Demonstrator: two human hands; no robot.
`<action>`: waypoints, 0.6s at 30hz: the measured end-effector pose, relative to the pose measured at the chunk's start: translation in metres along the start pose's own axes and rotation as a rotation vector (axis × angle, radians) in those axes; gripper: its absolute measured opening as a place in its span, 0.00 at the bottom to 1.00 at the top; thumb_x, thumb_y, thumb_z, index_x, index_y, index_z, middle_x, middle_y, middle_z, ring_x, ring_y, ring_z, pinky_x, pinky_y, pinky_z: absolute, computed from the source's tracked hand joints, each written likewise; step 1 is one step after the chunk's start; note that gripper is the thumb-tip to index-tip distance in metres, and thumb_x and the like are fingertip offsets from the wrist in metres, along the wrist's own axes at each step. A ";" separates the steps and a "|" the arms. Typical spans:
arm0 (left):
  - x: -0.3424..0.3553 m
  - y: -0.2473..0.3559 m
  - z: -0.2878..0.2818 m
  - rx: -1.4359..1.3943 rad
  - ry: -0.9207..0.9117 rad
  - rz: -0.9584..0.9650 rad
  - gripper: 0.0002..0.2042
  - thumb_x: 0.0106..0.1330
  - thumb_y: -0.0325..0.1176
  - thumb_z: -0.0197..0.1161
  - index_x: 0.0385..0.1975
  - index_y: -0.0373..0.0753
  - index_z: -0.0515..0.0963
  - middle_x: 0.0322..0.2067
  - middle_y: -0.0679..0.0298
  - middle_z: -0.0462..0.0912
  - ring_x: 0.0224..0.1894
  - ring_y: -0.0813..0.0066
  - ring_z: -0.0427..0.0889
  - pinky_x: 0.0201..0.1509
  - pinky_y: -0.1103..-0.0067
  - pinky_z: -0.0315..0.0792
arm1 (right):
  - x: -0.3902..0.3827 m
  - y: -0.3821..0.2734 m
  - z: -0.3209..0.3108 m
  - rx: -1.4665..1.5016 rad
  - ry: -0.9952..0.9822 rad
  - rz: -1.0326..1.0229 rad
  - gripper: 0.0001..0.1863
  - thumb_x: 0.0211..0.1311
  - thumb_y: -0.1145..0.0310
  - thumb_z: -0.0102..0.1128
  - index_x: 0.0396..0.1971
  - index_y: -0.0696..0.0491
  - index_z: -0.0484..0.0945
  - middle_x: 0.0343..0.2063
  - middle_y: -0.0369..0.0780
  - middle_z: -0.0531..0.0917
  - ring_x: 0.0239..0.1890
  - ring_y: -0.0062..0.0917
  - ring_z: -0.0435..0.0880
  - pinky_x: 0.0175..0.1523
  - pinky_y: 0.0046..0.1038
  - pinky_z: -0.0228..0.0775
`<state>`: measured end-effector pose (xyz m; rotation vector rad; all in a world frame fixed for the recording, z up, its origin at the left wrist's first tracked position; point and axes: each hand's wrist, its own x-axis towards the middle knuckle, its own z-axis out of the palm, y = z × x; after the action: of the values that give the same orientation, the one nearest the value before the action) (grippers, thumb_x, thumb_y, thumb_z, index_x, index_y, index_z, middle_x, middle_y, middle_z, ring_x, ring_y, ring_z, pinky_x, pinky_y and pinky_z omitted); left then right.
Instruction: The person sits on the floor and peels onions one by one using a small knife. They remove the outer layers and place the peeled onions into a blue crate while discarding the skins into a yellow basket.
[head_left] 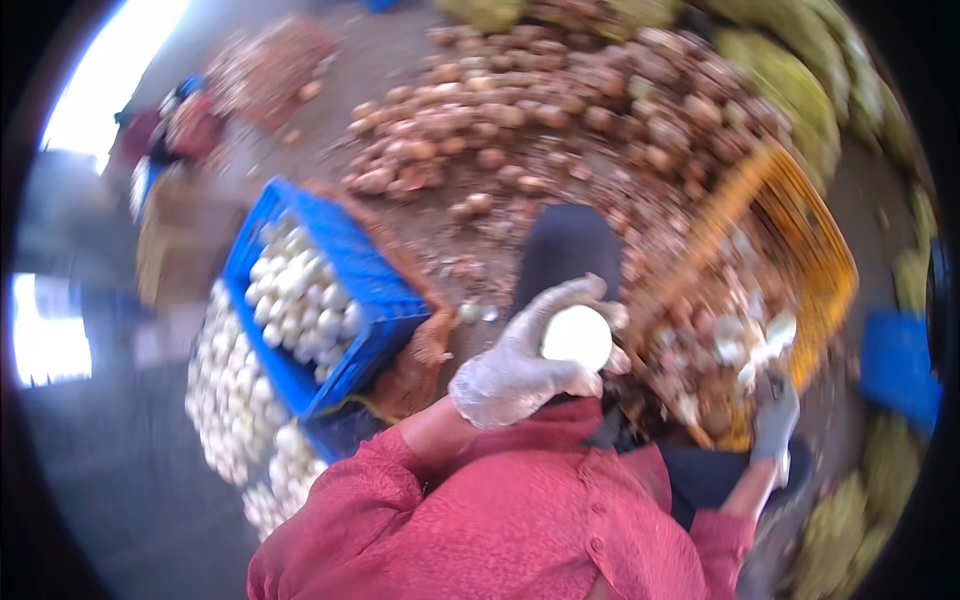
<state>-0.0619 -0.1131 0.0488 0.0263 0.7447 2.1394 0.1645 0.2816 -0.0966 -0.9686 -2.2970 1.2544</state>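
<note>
My left hand, in a whitish glove, is closed around a peeled white onion in front of my chest. The fingers curl over the onion's far side and right edge. Low on the right, my right hand, in a grey-white glove, is closed beside the near end of a yellow crate. Whatever it holds is too blurred to make out. Onion skins and pale onion pieces fill the crate.
To the left, a blue crate holds peeled white onions, with more heaped beside it. Unpeeled onions spread across the floor ahead. Yellow-green sacks and a blue container stand at the right.
</note>
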 end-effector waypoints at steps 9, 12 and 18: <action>-0.136 0.123 -0.198 1.750 1.547 0.641 0.22 0.61 0.29 0.69 0.53 0.26 0.77 0.48 0.50 0.84 0.48 0.61 0.82 0.57 0.70 0.74 | 0.026 -0.152 0.069 0.320 -0.384 0.119 0.18 0.70 0.60 0.61 0.52 0.57 0.77 0.32 0.33 0.80 0.21 0.13 0.75 0.23 0.14 0.66; -0.083 0.094 -0.187 1.866 1.291 0.566 0.22 0.62 0.34 0.70 0.52 0.26 0.77 0.47 0.48 0.83 0.48 0.55 0.83 0.57 0.70 0.75 | 0.038 -0.127 0.071 0.415 -0.264 0.274 0.17 0.70 0.61 0.60 0.51 0.57 0.78 0.29 0.33 0.80 0.20 0.14 0.74 0.25 0.16 0.67; 0.077 0.118 -0.267 1.667 0.856 0.367 0.30 0.57 0.38 0.73 0.57 0.28 0.74 0.53 0.42 0.79 0.53 0.46 0.80 0.59 0.64 0.74 | 0.050 -0.027 0.052 -0.017 -0.217 0.275 0.10 0.69 0.68 0.56 0.46 0.56 0.77 0.24 0.33 0.78 0.20 0.15 0.75 0.25 0.18 0.65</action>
<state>-0.2683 -0.2448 -0.1274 0.1325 2.9470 1.1115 0.0875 0.2756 -0.1033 -1.2436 -2.3987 1.5186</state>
